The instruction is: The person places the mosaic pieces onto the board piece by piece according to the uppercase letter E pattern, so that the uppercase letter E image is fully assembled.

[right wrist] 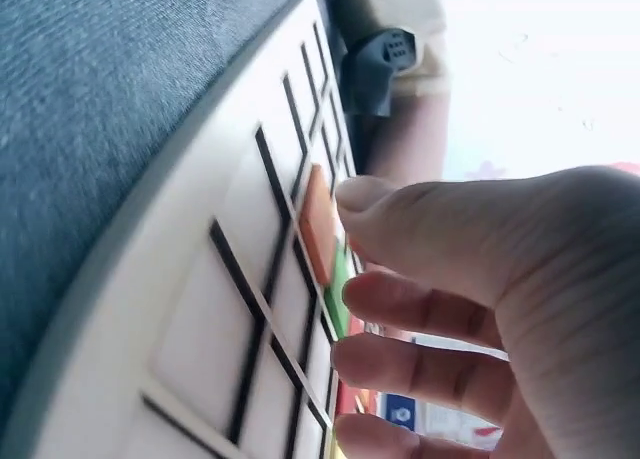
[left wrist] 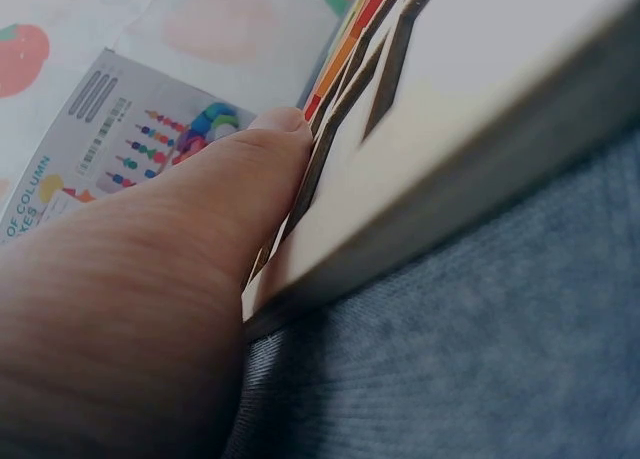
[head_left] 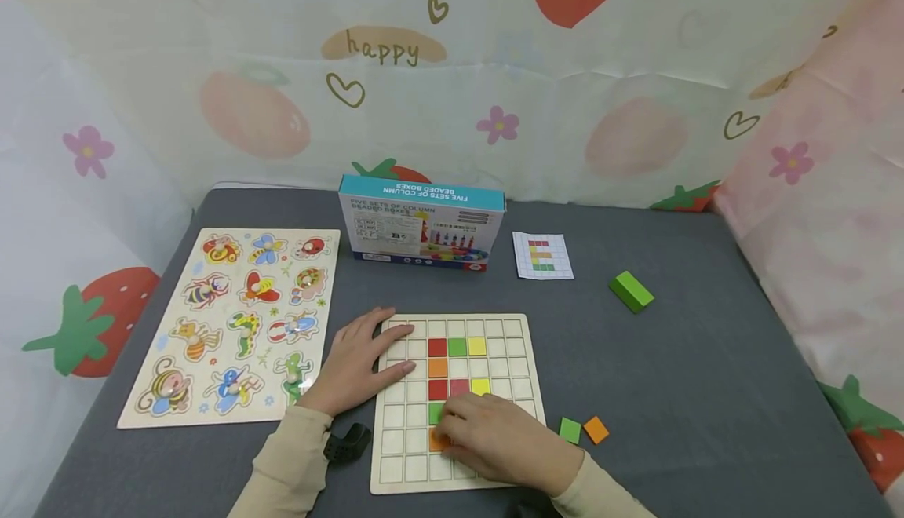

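A pale wooden grid board [head_left: 406, 469] lies in front of me, with red, green, yellow, orange and pink square tiles in some of its cells. My left hand [head_left: 367, 357] rests on the board's left edge with its fingers spread. Over the lower middle of the board, my right hand [head_left: 497, 435] has its thumb and fingers slightly bent at an orange tile [right wrist: 318, 224]. That tile lies in a cell beside a green tile [right wrist: 338, 294], the thumb tip at its edge. In the head view the right fingers partly cover both tiles.
A loose green tile [head_left: 569, 430] and orange tile [head_left: 596, 429] lie right of the board. Further back are a green block [head_left: 632, 291], a pattern card [head_left: 543, 256] and an upright box [head_left: 424, 224]. An insect picture board [head_left: 165, 416] lies on the left.
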`<action>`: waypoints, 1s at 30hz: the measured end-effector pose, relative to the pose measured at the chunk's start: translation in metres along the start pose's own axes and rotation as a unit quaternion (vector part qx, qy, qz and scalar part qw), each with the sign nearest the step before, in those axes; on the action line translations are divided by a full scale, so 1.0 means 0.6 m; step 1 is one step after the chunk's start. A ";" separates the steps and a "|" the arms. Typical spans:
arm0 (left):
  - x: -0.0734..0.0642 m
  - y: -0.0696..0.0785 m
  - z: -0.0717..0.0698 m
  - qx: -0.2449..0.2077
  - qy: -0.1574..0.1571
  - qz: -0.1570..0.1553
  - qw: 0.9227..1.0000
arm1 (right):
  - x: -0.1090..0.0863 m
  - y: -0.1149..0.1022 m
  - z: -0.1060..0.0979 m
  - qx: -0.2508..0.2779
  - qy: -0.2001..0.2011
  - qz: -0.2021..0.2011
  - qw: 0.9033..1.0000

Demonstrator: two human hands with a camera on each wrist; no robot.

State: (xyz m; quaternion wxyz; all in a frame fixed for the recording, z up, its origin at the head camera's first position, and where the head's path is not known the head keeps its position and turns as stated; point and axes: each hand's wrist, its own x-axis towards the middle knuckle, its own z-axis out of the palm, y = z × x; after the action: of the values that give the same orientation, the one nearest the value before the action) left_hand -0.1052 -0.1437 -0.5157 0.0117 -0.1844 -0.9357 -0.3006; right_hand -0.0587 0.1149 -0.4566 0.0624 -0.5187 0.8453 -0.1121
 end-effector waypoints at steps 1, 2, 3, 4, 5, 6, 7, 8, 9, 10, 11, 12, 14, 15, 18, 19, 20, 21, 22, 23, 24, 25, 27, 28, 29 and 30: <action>0.000 0.000 0.000 0.000 0.001 0.001 1.000 | -0.003 0.001 -0.002 0.008 0.000 0.003 1.000; -0.001 0.001 0.000 0.001 0.003 0.001 1.000 | -0.007 0.003 -0.005 0.014 0.002 0.008 1.000; -0.001 0.001 -0.001 0.001 0.003 0.001 1.000 | -0.011 0.004 -0.008 0.019 0.004 0.014 1.000; -0.002 0.002 -0.001 0.002 0.003 0.001 1.000 | -0.017 0.007 -0.011 0.021 0.010 0.020 1.000; -0.002 0.002 -0.002 0.002 0.002 0.000 1.000 | -0.023 0.010 -0.014 0.022 0.016 0.027 0.999; -0.002 0.002 -0.002 0.002 0.002 -0.001 1.000 | -0.029 0.013 -0.018 0.020 0.024 0.033 0.999; -0.002 0.003 -0.002 0.002 0.002 -0.001 1.000 | -0.036 0.018 -0.021 0.020 0.034 0.038 0.998; -0.002 0.003 -0.002 0.002 0.001 -0.002 1.000 | -0.043 0.022 -0.025 0.018 0.043 0.046 0.998; -0.002 0.003 -0.002 0.002 0.000 -0.002 1.000 | -0.051 0.028 -0.028 0.021 0.051 0.054 0.997; -0.002 0.004 -0.003 0.002 0.000 -0.002 1.000 | -0.060 0.034 -0.032 0.026 0.058 0.064 0.996; -0.001 0.004 -0.003 0.002 0.000 -0.002 1.000 | -0.069 0.040 -0.036 0.035 0.064 0.073 0.995; -0.001 0.004 -0.003 0.003 -0.001 -0.002 1.000 | -0.080 0.046 -0.040 0.044 0.070 0.083 0.993; -0.001 0.004 -0.002 0.003 0.000 -0.002 1.000 | -0.103 0.059 -0.043 0.054 0.082 0.107 0.989; -0.001 0.004 -0.002 0.003 0.000 -0.001 1.000 | -0.115 0.066 -0.045 0.059 0.086 0.121 0.987; 0.000 0.003 -0.001 0.004 -0.001 -0.003 1.000 | -0.154 0.084 -0.047 0.056 0.090 0.166 0.980; 0.000 0.003 -0.001 0.003 -0.001 -0.003 1.000 | -0.167 0.089 -0.047 0.056 0.088 0.183 0.978; 0.000 0.003 0.000 0.003 -0.002 -0.003 1.000 | -0.179 0.093 -0.048 0.058 0.083 0.202 0.974; 0.000 0.003 0.000 0.004 -0.002 -0.004 1.000 | -0.190 0.096 -0.049 0.063 0.073 0.221 0.970; 0.000 0.002 -0.001 0.004 -0.002 -0.003 1.000 | -0.201 0.098 -0.049 0.068 0.065 0.237 0.967; 0.001 0.002 -0.001 0.004 -0.002 -0.002 1.000 | -0.211 0.101 -0.049 0.074 0.060 0.250 0.964; 0.001 0.002 -0.001 0.005 -0.002 -0.002 1.000 | -0.219 0.102 -0.049 0.080 0.050 0.264 0.960; 0.001 0.002 -0.001 0.005 -0.002 -0.002 1.000 | -0.226 0.103 -0.049 0.087 0.041 0.273 0.957; 0.001 0.003 -0.002 0.004 -0.002 -0.002 1.000 | -0.238 0.106 -0.050 0.093 0.027 0.277 0.956; 0.000 0.003 -0.002 0.003 -0.002 -0.003 1.000 | -0.243 0.107 -0.050 0.095 0.022 0.273 0.957; 0.000 0.003 -0.002 0.004 -0.002 -0.004 1.000 | -0.246 0.109 -0.050 0.096 0.018 0.267 0.959; 0.000 0.003 -0.002 0.004 -0.002 -0.004 1.000 | -0.249 0.110 -0.050 0.099 0.018 0.258 0.961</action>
State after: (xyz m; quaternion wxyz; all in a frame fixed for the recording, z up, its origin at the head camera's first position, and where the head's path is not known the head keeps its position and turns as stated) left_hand -0.1046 -0.1428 -0.5135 0.0094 -0.1809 -0.9377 -0.2966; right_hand -0.0545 0.2809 -0.4460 0.1251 -0.2726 0.9360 -0.1842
